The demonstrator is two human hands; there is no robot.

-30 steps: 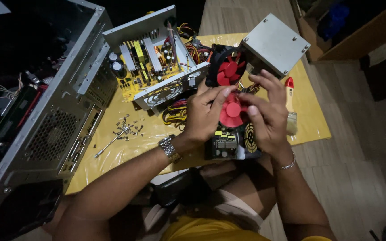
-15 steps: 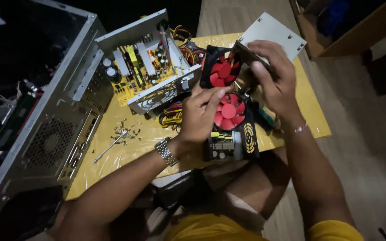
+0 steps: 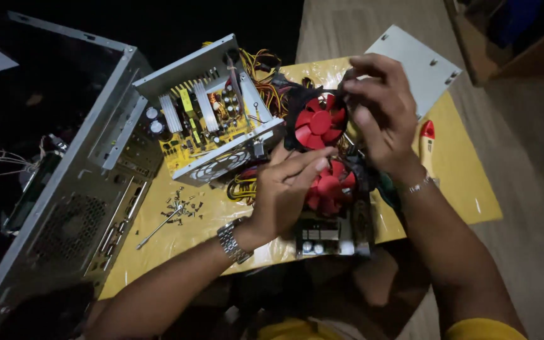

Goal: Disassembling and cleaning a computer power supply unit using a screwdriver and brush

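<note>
1. Two round red-bladed plastic fans sit on the glossy yellow sheet (image 3: 461, 189).
2. Left hand (image 3: 288, 189) pinches the lower fan (image 3: 330, 187).
3. Right hand (image 3: 382, 113) grips the upper fan (image 3: 319, 121)'s black frame.

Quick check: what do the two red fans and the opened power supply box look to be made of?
Red fans: likely moulded plastic, glossy red blades in black frames. Power supply box: seemingly sheet metal, dull grey, with thin folded edges and a punched grille.
</note>
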